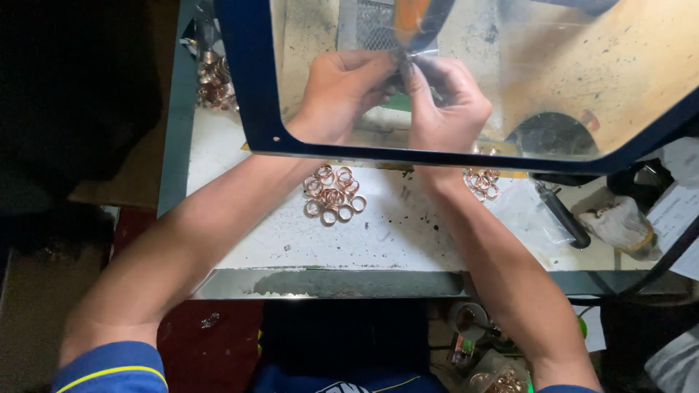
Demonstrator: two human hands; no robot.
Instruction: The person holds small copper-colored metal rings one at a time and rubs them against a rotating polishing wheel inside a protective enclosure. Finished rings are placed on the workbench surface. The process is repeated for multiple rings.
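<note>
Near edge: polished steel lip of the white, speckled bench [328, 284] runs left-right across the view, both forearms crossing over it.

Mid bench: loose pile of small copper-coloured metal rings [333, 193] lying flat between the forearms, just short of the shield. Second, smaller cluster of the same rings [482, 182] just right of the right wrist, half under the shield edge. Bare bench around the main pile, front and left. Right side is crowded: black-handled tool [564, 216] lying diagonally, crumpled white work glove [619, 224] just beyond it.

Above that: clear plastic guard with dark blue frame [255, 87], tilted, lower edge running left-right over both wrists. Both hands work behind it.

Left hand [336, 94] and right hand [448, 102] are together, fingertips meeting at one small dark piece [400, 64] pinched between them. Both grips closed on it. Piece is mostly hidden by fingers, so its long axis and heading can't be told. It sits just below an orange, blurred part [409, 18] at the top of the view, touching or nearly so; can't tell which.

Far left, outside the guard: another heap of copper-coloured rings [212, 80] at the bench's back corner.
</note>
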